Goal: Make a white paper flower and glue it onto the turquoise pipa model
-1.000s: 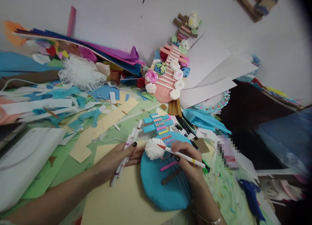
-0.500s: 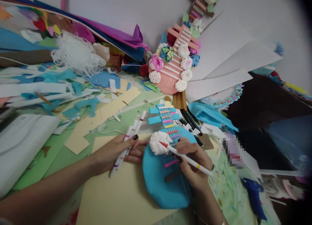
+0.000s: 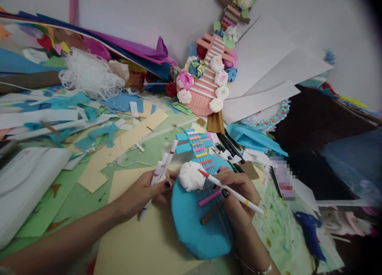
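Several white markers (image 3: pixel 158 172) with coloured bands are gripped in my left hand (image 3: pixel 152 187), whose fingers also reach the edge of a blue paper guitar (image 3: pixel 191 223). My right hand (image 3: pixel 240 193) pinches one white marker (image 3: pixel 235 193) with a red tip and a yellow band. That tip points at a white crumpled-paper flower (image 3: pixel 192 175) on the guitar's body and looks to be at its right edge; I cannot tell if they touch. Pale strings and small coloured strips run along the guitar's neck (image 3: pixel 195 142). My right hand covers part of the guitar's right side.
A pink paper guitar (image 3: pixel 205 96) with paper flowers leans at the back. Cream card (image 3: pixel 128 235) lies beneath my work. Paper scraps and tangled white string (image 3: pixel 91 74) crowd the left. A blue glue gun (image 3: pixel 310 231) rests at right, near black pens (image 3: pixel 229 146).
The view has shifted slightly. The blue guitar appears a little turned, and the red marker tip sits at the flower's right edge rather than over its face. Both hands keep their markers.
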A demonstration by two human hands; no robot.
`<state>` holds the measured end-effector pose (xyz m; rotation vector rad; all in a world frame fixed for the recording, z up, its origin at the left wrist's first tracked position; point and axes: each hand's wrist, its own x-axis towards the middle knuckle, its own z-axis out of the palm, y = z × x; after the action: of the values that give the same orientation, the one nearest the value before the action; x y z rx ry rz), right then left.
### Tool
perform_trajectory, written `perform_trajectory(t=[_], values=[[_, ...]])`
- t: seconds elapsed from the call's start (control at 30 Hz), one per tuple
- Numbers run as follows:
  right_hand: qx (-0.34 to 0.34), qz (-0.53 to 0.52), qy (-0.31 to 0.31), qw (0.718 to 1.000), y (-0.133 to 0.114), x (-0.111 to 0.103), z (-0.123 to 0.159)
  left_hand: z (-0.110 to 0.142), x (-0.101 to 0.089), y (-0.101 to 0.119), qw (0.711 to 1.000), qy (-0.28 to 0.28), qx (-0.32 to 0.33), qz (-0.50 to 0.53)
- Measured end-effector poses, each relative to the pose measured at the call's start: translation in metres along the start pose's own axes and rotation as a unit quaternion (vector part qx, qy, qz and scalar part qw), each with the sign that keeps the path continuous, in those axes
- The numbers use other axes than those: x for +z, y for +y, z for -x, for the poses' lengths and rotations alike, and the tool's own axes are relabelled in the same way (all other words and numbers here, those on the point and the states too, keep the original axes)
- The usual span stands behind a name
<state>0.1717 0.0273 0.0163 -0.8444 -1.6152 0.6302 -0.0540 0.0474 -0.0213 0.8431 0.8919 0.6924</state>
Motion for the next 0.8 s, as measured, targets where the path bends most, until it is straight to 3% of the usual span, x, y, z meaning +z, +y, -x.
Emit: perform_trajectory(t=[0.07,0.23,0.5,0.8], values=[[-0.01,0.045,0.009,0.999,0.0,0.0,0.001,0.002,0.001,-0.001,1.0,-0.006,0.003,-0.011],[-0.039,0.178,-0.033,0.983,-0.005,0.007,-0.001,0.004,0.011,-0.007,0.994,0.041,0.078,-0.063],[-0.083,0.292,0.029,0.952,-0.016,0.02,-0.003,0.011,0.025,-0.014,0.965,0.123,0.156,-0.169],[-0.102,0.339,0.074,0.932,-0.034,0.044,-0.002,0.024,0.033,-0.021,0.926,0.094,0.291,-0.22]])
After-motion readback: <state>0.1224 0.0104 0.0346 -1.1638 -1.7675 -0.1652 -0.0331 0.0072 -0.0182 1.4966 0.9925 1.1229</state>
